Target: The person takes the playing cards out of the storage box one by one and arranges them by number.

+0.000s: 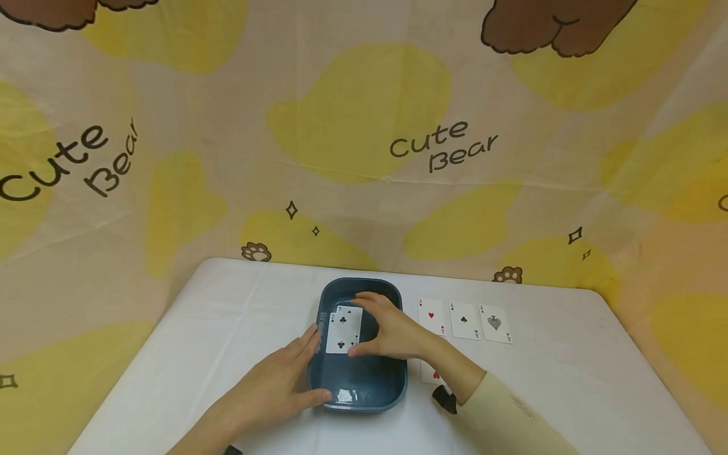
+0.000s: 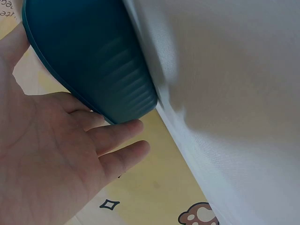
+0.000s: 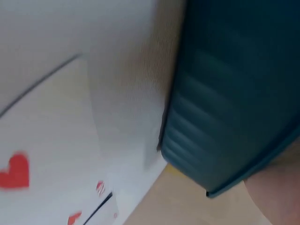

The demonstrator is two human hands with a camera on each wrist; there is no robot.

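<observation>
A dark blue tray (image 1: 358,387) stands on the white table, with a small overlapping group of playing cards (image 1: 343,328) face up inside. The upper card shows a 3, and a 2 peeks out at its left. My right hand (image 1: 389,328) reaches over the tray's right rim and holds the upper card, thumb at its lower right corner and fingertips by its top edge. Along the tray's left side lies my left hand (image 1: 279,382), fingers extended and touching the rim. The left wrist view shows that palm (image 2: 51,150) against the tray's outer wall (image 2: 117,79).
Right of the tray lie an ace of hearts (image 1: 430,317), an ace of clubs (image 1: 464,321) and an ace of spades (image 1: 495,323) in a row. Another red card (image 1: 430,373) is partly hidden under my right forearm. A patterned cloth (image 1: 364,208) hangs behind the table.
</observation>
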